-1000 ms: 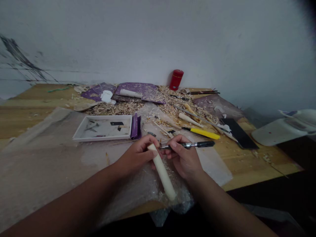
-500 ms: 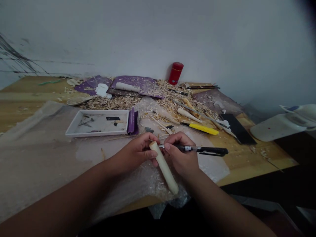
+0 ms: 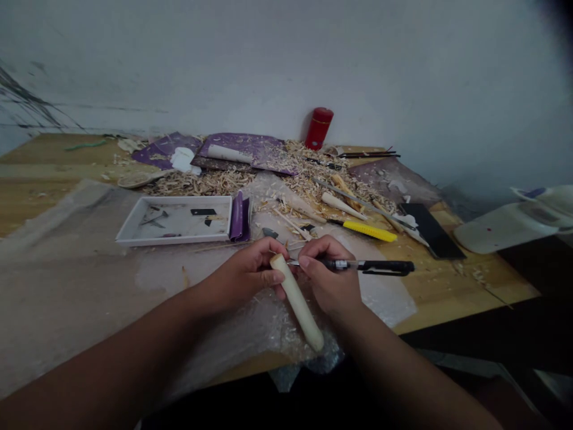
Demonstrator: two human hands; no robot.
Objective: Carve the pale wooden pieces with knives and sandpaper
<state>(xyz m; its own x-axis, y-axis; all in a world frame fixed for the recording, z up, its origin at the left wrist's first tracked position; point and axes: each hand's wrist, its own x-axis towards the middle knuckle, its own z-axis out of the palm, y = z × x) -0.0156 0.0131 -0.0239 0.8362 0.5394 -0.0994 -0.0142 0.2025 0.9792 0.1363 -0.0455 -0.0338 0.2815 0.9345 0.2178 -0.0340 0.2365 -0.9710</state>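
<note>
My left hand [image 3: 244,278] grips a pale, rounded carved stick [image 3: 298,304] near its upper end, and the lower end slants toward me over bubble wrap [image 3: 286,334]. In my right hand [image 3: 329,278] is a black-and-silver pen-style craft knife [image 3: 371,267], its handle pointing right. Its thin blade reaches left to the stick's top end, almost at my left fingers. Whether the blade touches the stick is hard to tell. The two hands are close together, just apart.
A white tray [image 3: 172,224] holding small blades stands left of my hands. Wood shavings, purple sheets [image 3: 244,149], a yellow utility knife [image 3: 369,231], a black flat stone [image 3: 430,230] and a red canister [image 3: 319,128] lie beyond. A white object [image 3: 505,227] juts in at right.
The whole scene sits higher in the view as the head tilts down. The knife handle has swung from a slight upward slant to nearly level. Both hands keep their hold.
</note>
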